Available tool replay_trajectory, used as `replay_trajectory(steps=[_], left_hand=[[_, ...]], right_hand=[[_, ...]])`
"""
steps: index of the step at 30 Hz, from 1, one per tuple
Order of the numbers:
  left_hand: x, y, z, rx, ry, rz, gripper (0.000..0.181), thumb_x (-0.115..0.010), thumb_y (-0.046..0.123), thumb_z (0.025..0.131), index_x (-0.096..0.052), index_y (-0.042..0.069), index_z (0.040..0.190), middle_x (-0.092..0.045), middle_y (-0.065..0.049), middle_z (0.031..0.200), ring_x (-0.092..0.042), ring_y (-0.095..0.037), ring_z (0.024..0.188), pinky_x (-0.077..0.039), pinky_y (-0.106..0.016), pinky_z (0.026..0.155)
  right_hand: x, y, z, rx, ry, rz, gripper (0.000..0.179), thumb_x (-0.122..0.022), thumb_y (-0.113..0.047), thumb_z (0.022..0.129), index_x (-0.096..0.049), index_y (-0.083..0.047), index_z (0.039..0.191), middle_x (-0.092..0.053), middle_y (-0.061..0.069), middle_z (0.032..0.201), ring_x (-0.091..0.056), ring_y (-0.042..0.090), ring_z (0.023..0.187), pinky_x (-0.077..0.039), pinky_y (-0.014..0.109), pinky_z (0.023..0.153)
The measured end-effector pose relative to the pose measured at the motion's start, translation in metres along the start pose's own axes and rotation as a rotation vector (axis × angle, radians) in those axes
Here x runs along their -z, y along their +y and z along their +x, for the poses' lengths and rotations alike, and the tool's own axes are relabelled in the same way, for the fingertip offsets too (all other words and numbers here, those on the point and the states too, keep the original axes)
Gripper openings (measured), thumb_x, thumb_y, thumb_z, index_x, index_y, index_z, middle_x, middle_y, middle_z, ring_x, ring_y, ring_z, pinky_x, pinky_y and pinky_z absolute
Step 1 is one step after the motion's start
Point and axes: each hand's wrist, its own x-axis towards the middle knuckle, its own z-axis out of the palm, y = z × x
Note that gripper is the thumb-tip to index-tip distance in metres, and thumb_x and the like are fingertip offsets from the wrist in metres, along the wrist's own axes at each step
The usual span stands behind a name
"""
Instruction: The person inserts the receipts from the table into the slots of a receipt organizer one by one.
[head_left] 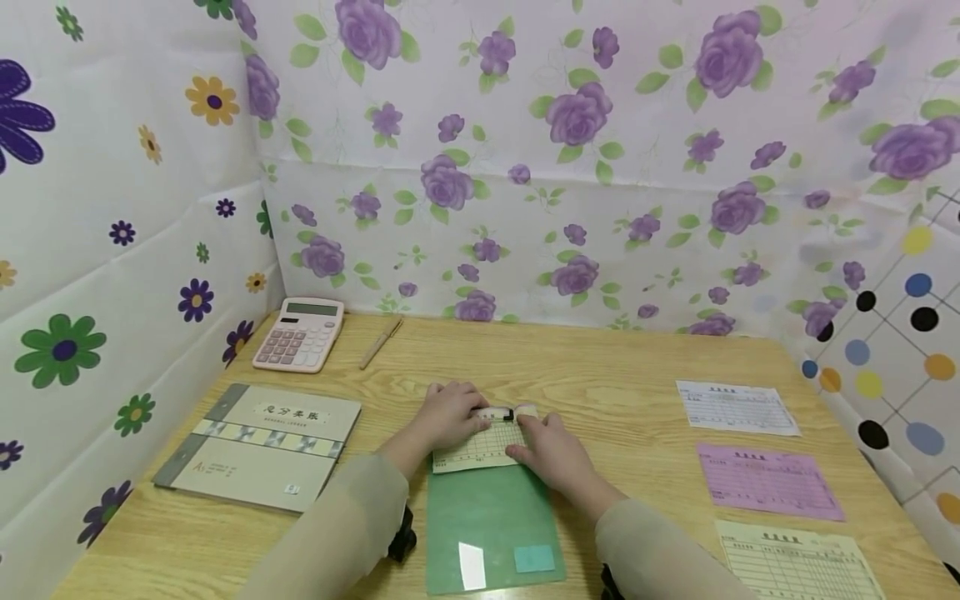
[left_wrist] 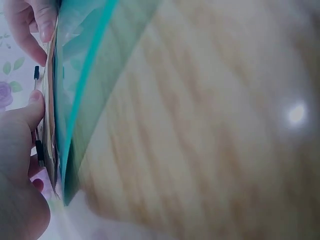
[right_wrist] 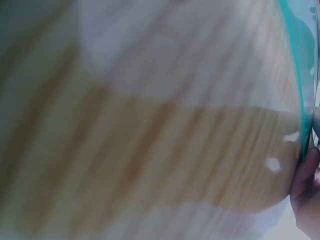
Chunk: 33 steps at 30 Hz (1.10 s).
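Observation:
A green translucent clip folder (head_left: 487, 525) lies in front of me, a cream printed form (head_left: 483, 446) across its far end. At that end is a clip with a black tip (head_left: 508, 414). My left hand (head_left: 452, 418) grips the far left edge. In the left wrist view its thumb (left_wrist: 36, 102) presses by the clip's thin metal bar, the other fingers curled behind. My right hand (head_left: 558, 454) holds the far right corner, its thumb on the form. The right wrist view shows only part of that hand (right_wrist: 306, 185) at the folder's edge.
A ledger book (head_left: 262, 446) lies at left, a pink calculator (head_left: 300, 335) and a pen (head_left: 381, 343) behind it. On the right are a white form (head_left: 738, 408), a pink form (head_left: 771, 482) and a yellowish form (head_left: 798, 560). Patterned cloth (head_left: 480, 167) surrounds the wooden table (head_left: 600, 358).

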Motion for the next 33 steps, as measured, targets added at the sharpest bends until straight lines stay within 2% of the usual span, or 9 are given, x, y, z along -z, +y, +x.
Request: replay_trajectory(steps=[6,9,13,18,24,29,33], left_hand=[[-0.005,-0.001,-0.002,0.013,-0.023,-0.007,0.035,-0.055,0.046,0.092,-0.059,0.024,0.119,-0.052,0.005,0.121,-0.047,-0.020,0.107,-0.029,-0.044,0.084],[-0.007,-0.002,-0.003,0.026,-0.036,-0.040,0.036,-0.053,0.046,0.093,-0.055,0.025,0.122,-0.049,0.004,0.126,-0.043,-0.023,0.111,-0.029,-0.044,0.084],[-0.010,-0.005,-0.004,0.045,-0.052,-0.071,0.037,-0.051,0.047,0.094,-0.052,0.026,0.123,-0.046,0.004,0.130,-0.040,-0.024,0.115,-0.028,-0.047,0.089],[-0.012,-0.008,-0.005,0.055,-0.045,-0.094,0.038,-0.050,0.049,0.093,-0.052,0.026,0.124,-0.045,0.005,0.131,-0.039,-0.023,0.115,-0.026,-0.047,0.090],[-0.012,-0.008,-0.006,0.044,-0.028,-0.119,0.038,-0.052,0.048,0.092,-0.052,0.026,0.123,-0.046,0.005,0.130,-0.039,-0.023,0.113,-0.025,-0.047,0.089],[-0.012,-0.008,-0.006,0.050,-0.030,-0.119,0.039,-0.052,0.049,0.092,-0.053,0.026,0.123,-0.046,0.005,0.129,-0.039,-0.023,0.113,-0.026,-0.046,0.089],[-0.012,-0.007,-0.006,0.054,-0.034,-0.118,0.039,-0.052,0.049,0.092,-0.053,0.027,0.123,-0.046,0.005,0.128,-0.039,-0.023,0.112,-0.026,-0.046,0.088]], right_hand=[[0.002,0.002,0.000,-0.011,-0.024,-0.026,0.063,-0.062,-0.048,0.086,-0.049,-0.011,0.136,-0.047,0.014,0.095,-0.045,0.019,0.057,-0.036,0.031,0.046],[0.005,0.006,-0.002,-0.006,-0.039,-0.072,0.064,-0.062,-0.052,0.085,-0.049,-0.016,0.137,-0.051,0.021,0.108,-0.056,0.025,0.068,-0.041,0.035,0.047],[0.011,0.016,-0.006,0.000,-0.060,-0.094,0.063,-0.062,-0.054,0.084,-0.051,-0.021,0.136,-0.051,0.023,0.115,-0.059,0.028,0.081,-0.043,0.037,0.052],[0.017,0.028,-0.010,0.009,-0.078,-0.050,0.059,-0.063,-0.050,0.085,-0.052,-0.021,0.135,-0.050,0.011,0.099,-0.048,0.018,0.069,-0.038,0.032,0.051],[0.022,0.037,-0.014,0.000,-0.081,0.093,0.052,-0.065,-0.041,0.087,-0.053,-0.022,0.134,-0.045,0.003,0.087,-0.042,0.017,0.066,-0.034,0.032,0.055],[0.034,0.047,-0.018,0.032,-0.147,0.173,0.051,-0.063,-0.039,0.089,-0.052,-0.021,0.135,-0.048,0.000,0.092,-0.046,0.014,0.076,-0.039,0.034,0.066],[0.047,0.060,-0.023,0.067,-0.183,0.185,0.053,-0.062,-0.040,0.089,-0.050,-0.016,0.136,-0.052,0.002,0.097,-0.048,0.015,0.081,-0.041,0.038,0.071]])
